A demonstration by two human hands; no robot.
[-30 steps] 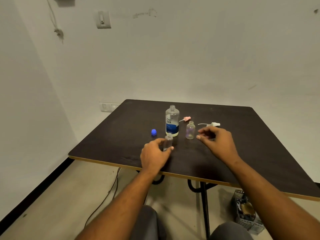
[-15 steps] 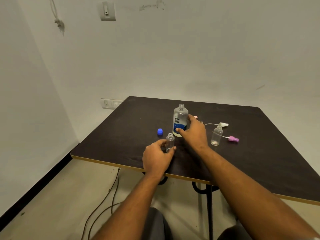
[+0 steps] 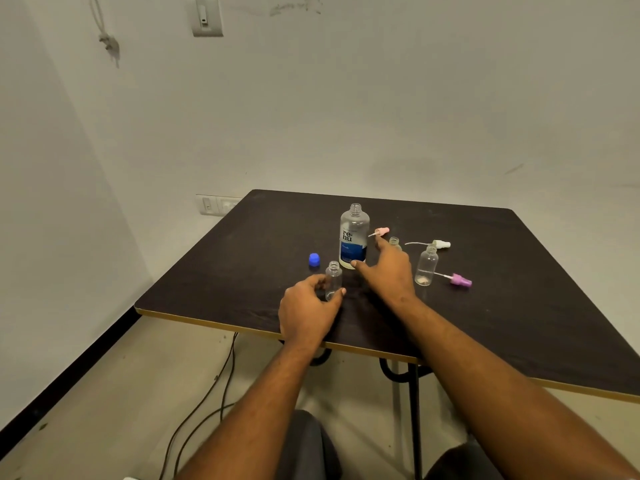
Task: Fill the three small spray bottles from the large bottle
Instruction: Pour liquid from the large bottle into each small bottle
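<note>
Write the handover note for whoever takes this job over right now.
Left hand grips the near small bottle, upright on the table.
Right hand open, thumb at the large bottle base.
Second small bottle half hidden behind the right hand; third small bottle stands further right.
Done: large bottle and small bottles uncapped.
Left: fill all three; none looks filled.

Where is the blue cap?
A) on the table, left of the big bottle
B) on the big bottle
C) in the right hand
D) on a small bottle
A: the blue cap lies on the table left of the big bottle, whose neck is open.
</note>
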